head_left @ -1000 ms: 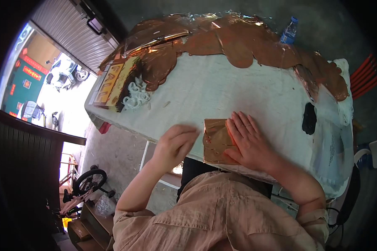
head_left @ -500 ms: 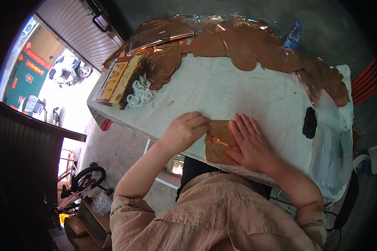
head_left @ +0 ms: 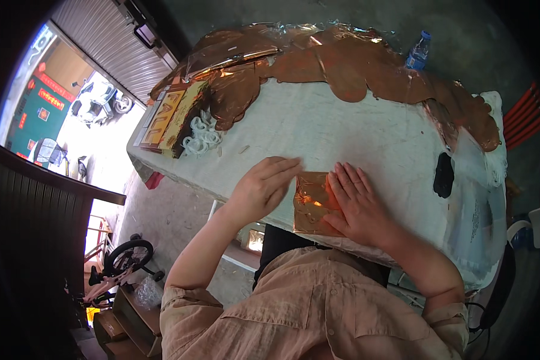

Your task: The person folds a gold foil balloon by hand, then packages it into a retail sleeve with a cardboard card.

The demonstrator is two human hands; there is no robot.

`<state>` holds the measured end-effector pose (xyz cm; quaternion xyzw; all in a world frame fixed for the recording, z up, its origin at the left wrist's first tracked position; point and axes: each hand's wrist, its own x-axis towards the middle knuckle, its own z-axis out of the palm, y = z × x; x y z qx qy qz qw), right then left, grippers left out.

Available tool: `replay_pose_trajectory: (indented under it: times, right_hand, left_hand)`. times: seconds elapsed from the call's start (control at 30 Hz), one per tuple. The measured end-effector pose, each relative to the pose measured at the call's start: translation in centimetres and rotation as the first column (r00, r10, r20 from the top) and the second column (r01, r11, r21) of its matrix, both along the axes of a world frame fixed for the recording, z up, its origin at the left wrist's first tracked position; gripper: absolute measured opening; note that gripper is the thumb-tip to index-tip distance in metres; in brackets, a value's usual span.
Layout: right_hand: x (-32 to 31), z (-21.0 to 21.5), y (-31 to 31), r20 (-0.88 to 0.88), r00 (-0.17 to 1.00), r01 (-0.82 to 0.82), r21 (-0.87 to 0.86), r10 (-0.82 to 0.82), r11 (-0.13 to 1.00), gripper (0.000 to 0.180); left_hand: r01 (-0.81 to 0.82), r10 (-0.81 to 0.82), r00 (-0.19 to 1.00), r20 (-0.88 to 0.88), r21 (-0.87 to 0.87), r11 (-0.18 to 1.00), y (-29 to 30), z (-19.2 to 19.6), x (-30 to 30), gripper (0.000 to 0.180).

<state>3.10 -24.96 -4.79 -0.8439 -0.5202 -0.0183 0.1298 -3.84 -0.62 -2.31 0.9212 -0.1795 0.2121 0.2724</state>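
Observation:
A flat, shiny copper-coloured foil piece point(head_left: 309, 210), folded into a rectangle, lies near the front edge of the cloth-covered table point(head_left: 372, 141). My right hand point(head_left: 361, 210) presses flat on its right side, with the fingers stretched out. Just off the foil's upper left corner is my left hand point(head_left: 264, 186), its fingers extended to the right and nothing seen in them. Larger copper foil shapes point(head_left: 348, 66) spread in an overlapping band along the table's far side.
At the table's left lie a yellow-and-brown printed box point(head_left: 173, 120) and coiled white ribbon point(head_left: 203, 137). A blue-labelled bottle point(head_left: 419, 51) stands at the far right. A black item point(head_left: 443, 175) and clear plastic bags point(head_left: 475, 210) are on the right. A small bicycle point(head_left: 123, 258) stands on the floor.
My left hand has let go of the foil's upper left edge, its bent fingers straightening and lifting slightly. My right hand stays flat in place.

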Motion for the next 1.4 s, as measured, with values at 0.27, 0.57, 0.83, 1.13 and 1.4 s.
replay_pose_trajectory:
  times: [0.27, 0.57, 0.83, 1.13, 1.4]
  right_hand:
    - [0.0, 0.0, 0.0, 0.000, 1.000, -0.002, -0.014, 0.002, 1.000, 0.077]
    - [0.0, 0.1, 0.1, 0.008, 1.000, -0.005, -0.032, 0.005, 0.999, 0.076]
    - [0.1, 0.0, 0.0, 0.017, 1.000, -0.003, -0.020, 0.004, 1.000, 0.075]
    - [-0.1, 0.2, -0.1, 0.030, 1.000, 0.001, -0.008, -0.001, 1.000, 0.074]
    - [0.0, -0.3, 0.0, 0.036, 0.999, 0.000, -0.008, 0.001, 1.000, 0.074]
  left_hand:
    - [0.059, -0.061, 0.995, -0.081, -0.029, 0.998, 0.9, -0.9, 1.6, 0.027]
    - [0.114, -0.136, 0.989, 0.061, 0.274, 0.955, 1.2, -1.8, 2.7, 0.017]
    - [-0.072, 0.078, 0.994, -0.076, 0.075, 0.995, 0.4, -0.6, 1.3, 0.019]
    - [-0.059, 0.048, 0.996, -0.074, -0.152, 0.987, -0.8, -1.9, -1.7, 0.014]
    - [-0.026, 0.013, 0.996, -0.092, -0.133, 0.991, -1.6, -1.1, -1.1, 0.013]
